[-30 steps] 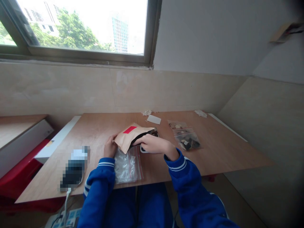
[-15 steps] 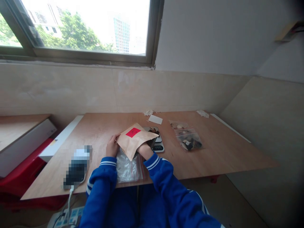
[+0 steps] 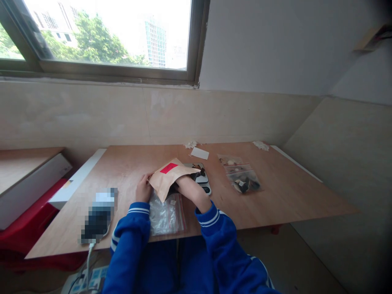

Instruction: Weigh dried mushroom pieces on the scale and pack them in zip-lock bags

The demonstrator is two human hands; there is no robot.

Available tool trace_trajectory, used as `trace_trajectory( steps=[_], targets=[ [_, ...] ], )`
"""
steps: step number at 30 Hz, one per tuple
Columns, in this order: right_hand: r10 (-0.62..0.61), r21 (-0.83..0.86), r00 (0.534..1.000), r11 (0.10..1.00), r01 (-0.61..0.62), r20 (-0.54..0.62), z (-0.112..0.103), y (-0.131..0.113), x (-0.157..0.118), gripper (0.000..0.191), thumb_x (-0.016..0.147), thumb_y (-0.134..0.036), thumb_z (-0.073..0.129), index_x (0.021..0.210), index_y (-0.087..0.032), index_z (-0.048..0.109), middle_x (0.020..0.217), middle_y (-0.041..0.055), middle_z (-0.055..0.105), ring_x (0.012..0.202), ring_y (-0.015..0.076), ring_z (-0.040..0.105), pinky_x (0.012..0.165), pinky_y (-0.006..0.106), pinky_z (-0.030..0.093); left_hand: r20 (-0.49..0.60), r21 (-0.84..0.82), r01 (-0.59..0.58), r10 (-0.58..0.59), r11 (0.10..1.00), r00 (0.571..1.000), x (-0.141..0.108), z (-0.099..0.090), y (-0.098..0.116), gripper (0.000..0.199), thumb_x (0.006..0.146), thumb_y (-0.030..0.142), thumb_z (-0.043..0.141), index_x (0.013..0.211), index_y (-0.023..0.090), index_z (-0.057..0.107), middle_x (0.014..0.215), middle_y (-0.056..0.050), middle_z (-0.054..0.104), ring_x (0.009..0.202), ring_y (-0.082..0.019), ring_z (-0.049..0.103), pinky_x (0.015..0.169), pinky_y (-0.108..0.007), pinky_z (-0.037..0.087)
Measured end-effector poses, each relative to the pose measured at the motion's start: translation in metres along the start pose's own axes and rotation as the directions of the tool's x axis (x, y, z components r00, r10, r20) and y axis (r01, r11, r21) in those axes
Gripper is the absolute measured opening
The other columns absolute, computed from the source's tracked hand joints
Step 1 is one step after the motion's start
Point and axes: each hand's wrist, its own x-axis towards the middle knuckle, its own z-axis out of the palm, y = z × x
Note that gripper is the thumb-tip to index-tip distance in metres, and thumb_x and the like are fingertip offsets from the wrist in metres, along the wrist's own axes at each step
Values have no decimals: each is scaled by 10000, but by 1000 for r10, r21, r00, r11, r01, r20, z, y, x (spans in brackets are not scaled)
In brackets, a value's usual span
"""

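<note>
A brown kraft paper bag (image 3: 162, 179) with a red label is tilted above the table, its mouth facing right. My left hand (image 3: 143, 188) grips the bag's left edge, fingers closed on it. My right hand (image 3: 185, 185) reaches into the bag's mouth; its fingers are hidden inside. Behind the bag, partly covered, sits a kitchen scale (image 3: 202, 179) with dark brown dried pieces (image 3: 199, 168) on it. Beneath the bag, clear zip bags (image 3: 167, 216) lie flat at the table's near edge.
Zip bags with dark and pale dried pieces (image 3: 243, 181) lie right of the scale. A white card (image 3: 200, 153) and crumpled white scraps (image 3: 191, 145) are at the back. A phone (image 3: 99, 214) on a white cable lies left on the wooden table (image 3: 290, 196).
My right wrist and forearm have moved right and show more, partly drawn out of the bag. The bag has tipped slightly. My left hand stays on its edge.
</note>
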Motion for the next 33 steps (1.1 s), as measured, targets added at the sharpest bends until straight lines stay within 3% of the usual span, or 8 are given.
trace_trajectory(
  steps=[3,6,14,22,25,30,31,33],
  targets=[
    [-1,55,984,998,-9,177,-22,-7,-4,312,792,32,530,948,-166,714,1074,93,731,1056,221,656,999,354,476,-5,-5,-10,10,1000,1000,0,1,-2,331,800,217,524,1103,207,657,1060,-76,663,961,-215,636,843,-344,516],
    [-27,195,980,981,-12,197,-41,-11,-8,331,772,54,491,865,-165,720,988,57,740,993,185,664,939,312,485,-4,-17,-20,20,1000,1000,-1,2,-5,330,807,226,519,1107,208,655,1066,-79,656,974,-220,633,864,-352,515],
    [57,432,990,902,3,-127,-53,3,-23,157,857,-138,565,908,-198,701,1041,50,700,985,173,639,838,292,499,5,-3,-30,30,1000,1000,0,1,-5,362,796,206,497,1119,220,657,1071,-76,644,980,-225,632,872,-343,506],
    [51,251,936,967,40,-348,-29,14,-16,191,949,-252,476,1031,-204,642,1019,72,659,978,190,606,888,330,489,5,30,-7,6,1000,1000,0,-1,-2,413,740,192,504,1119,192,667,1040,-80,650,888,-218,637,801,-326,516],
    [123,253,881,967,-4,-456,-23,14,-18,204,948,-304,484,1049,-209,633,979,68,644,891,183,602,844,322,501,-8,35,-7,7,999,1000,1,-1,-2,423,733,180,498,1119,202,670,1042,-77,654,917,-224,639,829,-334,511],
    [443,473,649,870,-143,-618,-8,43,-22,299,950,-391,443,1098,-171,579,1015,104,652,827,173,624,751,295,528,-28,59,35,-34,998,999,1,1,-6,365,725,203,526,1057,202,679,966,-69,662,823,-214,644,763,-322,520],
    [474,492,645,854,-171,-599,-3,53,-23,308,945,-397,442,1094,-164,578,1024,111,660,855,180,634,763,299,531,-28,63,48,-46,997,999,2,1,-7,322,722,223,547,1013,195,682,928,-67,661,790,-213,638,748,-325,520],
    [486,483,695,846,-224,-529,11,72,-27,309,932,-385,456,1086,-152,588,1016,113,675,886,187,645,786,305,531,-24,68,59,-57,996,998,2,1,-9,246,724,282,588,932,184,675,877,-64,657,769,-218,630,740,-338,516]
  ],
)
